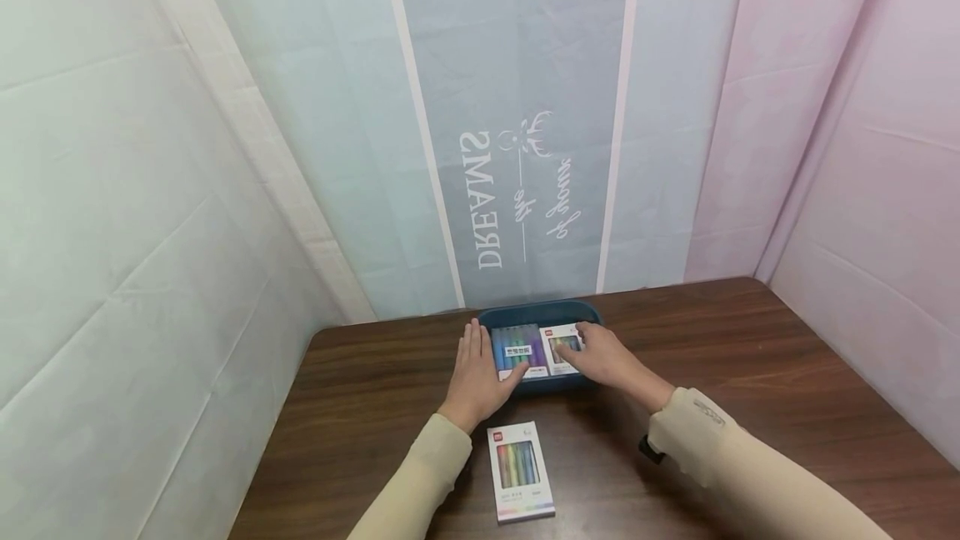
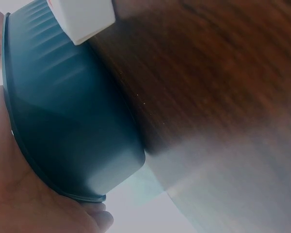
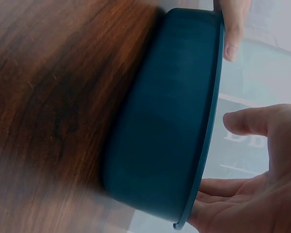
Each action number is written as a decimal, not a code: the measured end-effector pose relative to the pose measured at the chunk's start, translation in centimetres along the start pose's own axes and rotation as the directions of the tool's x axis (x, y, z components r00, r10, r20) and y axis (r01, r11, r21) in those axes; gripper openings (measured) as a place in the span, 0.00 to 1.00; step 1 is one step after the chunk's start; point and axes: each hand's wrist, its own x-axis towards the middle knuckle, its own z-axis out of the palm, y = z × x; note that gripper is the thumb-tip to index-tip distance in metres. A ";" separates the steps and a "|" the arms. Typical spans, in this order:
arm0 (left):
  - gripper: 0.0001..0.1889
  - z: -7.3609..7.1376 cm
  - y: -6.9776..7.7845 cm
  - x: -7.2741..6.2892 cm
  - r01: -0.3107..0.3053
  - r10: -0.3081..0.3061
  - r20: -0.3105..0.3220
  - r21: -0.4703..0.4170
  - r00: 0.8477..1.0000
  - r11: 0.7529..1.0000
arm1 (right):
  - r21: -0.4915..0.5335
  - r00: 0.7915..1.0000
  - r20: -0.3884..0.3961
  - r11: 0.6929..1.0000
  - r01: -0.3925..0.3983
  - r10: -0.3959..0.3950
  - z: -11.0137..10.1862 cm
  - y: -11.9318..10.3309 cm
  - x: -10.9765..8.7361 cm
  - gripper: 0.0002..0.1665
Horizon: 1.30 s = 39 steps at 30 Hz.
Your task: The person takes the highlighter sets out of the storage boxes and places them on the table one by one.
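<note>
A dark teal plastic basket stands near the table's back edge. Inside it, a clear pack of blue, green and purple pens lies on the left, beside a white windowed box of coloured pens on the right. My left hand lies along the basket's left end, fingers straight, thumb over the pack's front. At the right end is my right hand, its thumb stretched over the white box. The right wrist view shows this right hand with fingers at the rim and thumb apart from it.
A second white box of coloured pens lies flat on the brown wooden table, in front of the basket between the forearms. Its white end shows in the left wrist view. Behind the table hangs a printed cloth.
</note>
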 end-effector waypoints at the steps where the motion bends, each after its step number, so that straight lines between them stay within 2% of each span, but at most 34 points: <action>1: 0.57 0.0 0.0 0.0 -0.002 0.002 -0.001 -0.002 1.000 1.000 | -0.001 1.000 0.003 1.000 0.003 -0.003 0.1 0.1 0.1 0.43; 9: 0.57 -0.1 -0.1 -0.1 -0.014 0.014 -0.014 -0.029 1.000 0.999 | -0.013 1.000 0.006 1.000 0.010 -0.010 0.3 0.4 0.8 0.45; 18: 0.57 0.0 -0.1 -0.1 -0.011 0.011 -0.016 -0.030 1.000 0.999 | -0.013 0.998 0.044 0.999 -0.038 0.039 0.5 0.0 1.0 0.47; 24: 0.57 0.0 -0.1 0.0 -0.008 0.007 -0.011 -0.034 1.000 0.999 | -0.051 0.993 0.101 0.997 -0.057 0.061 0.6 -0.5 1.2 0.48; 39: 0.57 -0.1 0.0 -0.1 -0.007 0.007 -0.014 -0.033 1.000 0.999 | -0.155 0.989 0.126 0.986 -0.053 0.073 0.9 -0.6 1.8 0.43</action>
